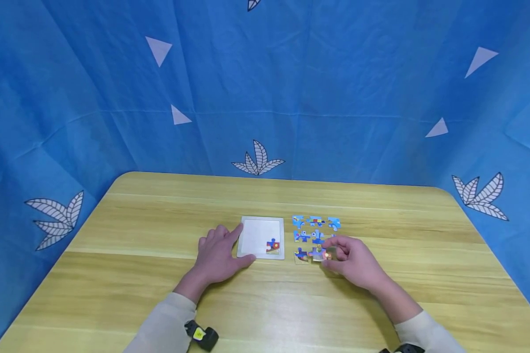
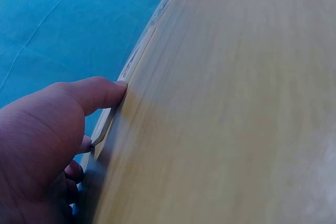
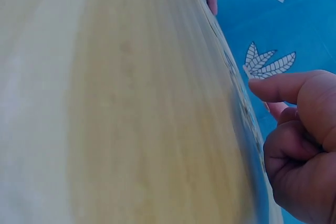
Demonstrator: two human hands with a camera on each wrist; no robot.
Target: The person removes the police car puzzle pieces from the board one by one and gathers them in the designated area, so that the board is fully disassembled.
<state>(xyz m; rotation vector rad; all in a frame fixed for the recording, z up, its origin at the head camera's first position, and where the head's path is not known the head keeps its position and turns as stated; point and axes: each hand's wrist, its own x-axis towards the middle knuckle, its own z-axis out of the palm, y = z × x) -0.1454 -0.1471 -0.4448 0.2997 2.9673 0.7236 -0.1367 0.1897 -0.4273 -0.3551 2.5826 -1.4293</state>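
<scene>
A white square puzzle tray (image 1: 261, 238) lies on the table with one red, blue and yellow jigsaw piece (image 1: 273, 246) in its lower right corner. My left hand (image 1: 218, 255) rests at the tray's left side, index finger by the upper left edge and thumb on the near edge. In the left wrist view the thumb (image 2: 102, 93) lies straight along the tray's rim. My right hand (image 1: 353, 260) pinches a jigsaw piece (image 1: 319, 254) between thumb and index finger, over the bottom row of loose pieces. The held piece is partly hidden by the fingers.
Several loose jigsaw pieces (image 1: 315, 221) lie in rows to the right of the tray. A light wooden table (image 1: 159, 206) carries everything. Behind it hangs a blue cloth (image 1: 265, 88) with white leaf and triangle prints.
</scene>
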